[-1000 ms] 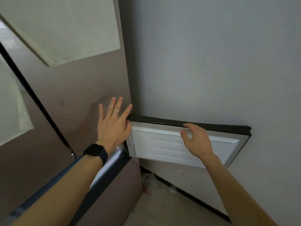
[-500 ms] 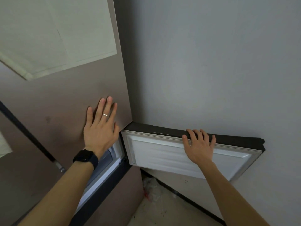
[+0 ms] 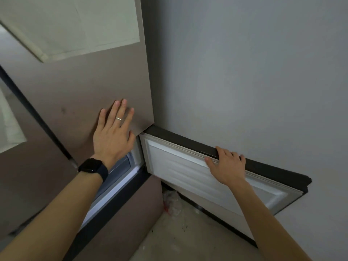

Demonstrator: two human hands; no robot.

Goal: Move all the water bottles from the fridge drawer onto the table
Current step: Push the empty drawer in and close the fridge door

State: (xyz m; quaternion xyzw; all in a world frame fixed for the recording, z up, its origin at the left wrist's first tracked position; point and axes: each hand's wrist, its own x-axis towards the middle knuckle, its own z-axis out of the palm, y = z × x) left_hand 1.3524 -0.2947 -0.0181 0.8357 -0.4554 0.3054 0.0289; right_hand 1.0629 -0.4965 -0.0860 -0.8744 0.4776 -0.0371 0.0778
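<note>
1. The left hand (image 3: 113, 136) lies flat, fingers straight and close together, pressed on the brown upper door (image 3: 90, 85) just left of centre frame. It grasps nothing. It wears a ring (image 3: 118, 119), and a dark watch (image 3: 93, 166) sits at the wrist.
2. The right hand (image 3: 228, 167), right of centre, grips the lower door (image 3: 178, 170). Its fingers curl over the door's dark top edge and its thumb rests on the white inner liner.
3. The lower door is swung open toward the grey wall (image 3: 254, 72).
4. The fridge opening (image 3: 120, 167) shows only as a narrow pale sliver below the left wrist, left of the gripped door and well apart from the right hand.
5. The water bottles are hidden, so I cannot tell where they lie.
6. Low in the frame, crumpled plastic (image 3: 172, 203) lies on the floor (image 3: 178, 240) in the corner.
</note>
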